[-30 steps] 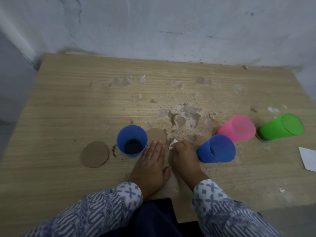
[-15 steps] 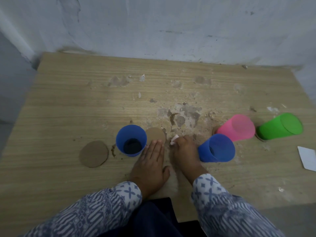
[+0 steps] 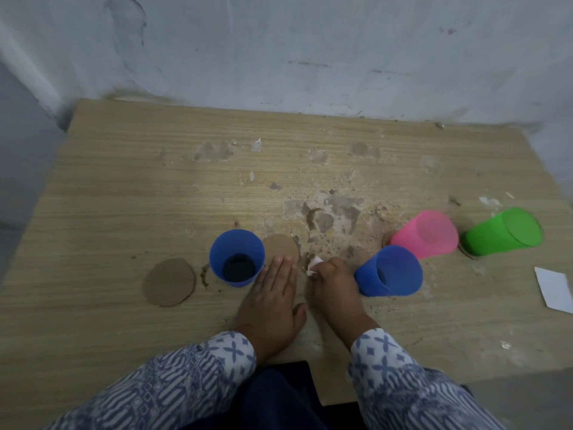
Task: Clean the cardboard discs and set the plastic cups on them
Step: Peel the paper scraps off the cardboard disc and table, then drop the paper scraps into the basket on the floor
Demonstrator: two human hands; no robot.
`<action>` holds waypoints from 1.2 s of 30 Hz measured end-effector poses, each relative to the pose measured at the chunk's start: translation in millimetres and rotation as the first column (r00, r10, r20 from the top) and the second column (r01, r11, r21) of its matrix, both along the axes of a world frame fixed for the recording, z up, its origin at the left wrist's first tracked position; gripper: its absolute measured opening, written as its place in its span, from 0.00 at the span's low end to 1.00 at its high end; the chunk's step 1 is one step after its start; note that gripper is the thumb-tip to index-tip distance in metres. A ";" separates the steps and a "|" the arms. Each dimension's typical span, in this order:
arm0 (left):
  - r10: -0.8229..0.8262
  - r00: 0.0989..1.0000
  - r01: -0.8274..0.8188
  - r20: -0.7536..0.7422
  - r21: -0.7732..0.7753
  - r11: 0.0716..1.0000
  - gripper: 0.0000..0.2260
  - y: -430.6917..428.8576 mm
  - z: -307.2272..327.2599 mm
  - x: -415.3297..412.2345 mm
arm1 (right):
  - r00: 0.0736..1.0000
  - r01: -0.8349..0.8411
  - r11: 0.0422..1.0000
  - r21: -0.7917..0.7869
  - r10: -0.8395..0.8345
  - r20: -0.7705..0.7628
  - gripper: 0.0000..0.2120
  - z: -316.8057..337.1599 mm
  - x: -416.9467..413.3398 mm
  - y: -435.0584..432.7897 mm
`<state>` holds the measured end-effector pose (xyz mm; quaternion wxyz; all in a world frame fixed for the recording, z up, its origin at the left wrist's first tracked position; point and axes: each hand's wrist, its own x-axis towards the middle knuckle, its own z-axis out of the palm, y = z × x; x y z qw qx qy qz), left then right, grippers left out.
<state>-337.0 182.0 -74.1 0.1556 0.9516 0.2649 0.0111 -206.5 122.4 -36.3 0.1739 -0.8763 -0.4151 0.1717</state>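
1. My left hand lies flat near the near edge of the surface, fingers straight and together, fingertips pressing on the near rim of a cardboard disc.
2. My right hand, just beside it, is curled and pinches a small white wad low beside that disc; I cannot tell whether the wad touches the surface.
3. An upright blue cup stands just left of the disc, and a second disc lies bare further toward the left edge.
4. Toward the right edge are another blue cup, a pink cup and a green cup.
5. A white paper sheet lies at the right edge.
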 end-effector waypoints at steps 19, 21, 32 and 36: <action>0.168 0.956 -0.046 0.240 -0.444 0.895 0.23 -1.9 33.1 10.2 | 0.709 0.515 0.846 0.139 -0.330 -0.623 0.08 36.6 -16.6 2.1; 0.286 0.910 -0.051 0.300 -0.602 0.797 0.22 -4.4 46.8 14.4 | 0.736 0.499 0.849 0.173 -0.310 -0.601 0.08 42.5 -14.9 1.9; 0.767 0.616 -0.021 0.178 -0.970 0.242 0.14 -6.4 105.7 40.6 | 0.776 0.490 0.804 0.337 -0.226 -0.589 0.07 88.9 -10.4 5.3; 0.777 0.576 -0.006 0.252 -0.950 0.312 0.11 -9.5 124.1 43.9 | 0.728 0.549 0.748 0.372 -0.210 -0.653 0.07 106.6 -9.5 4.4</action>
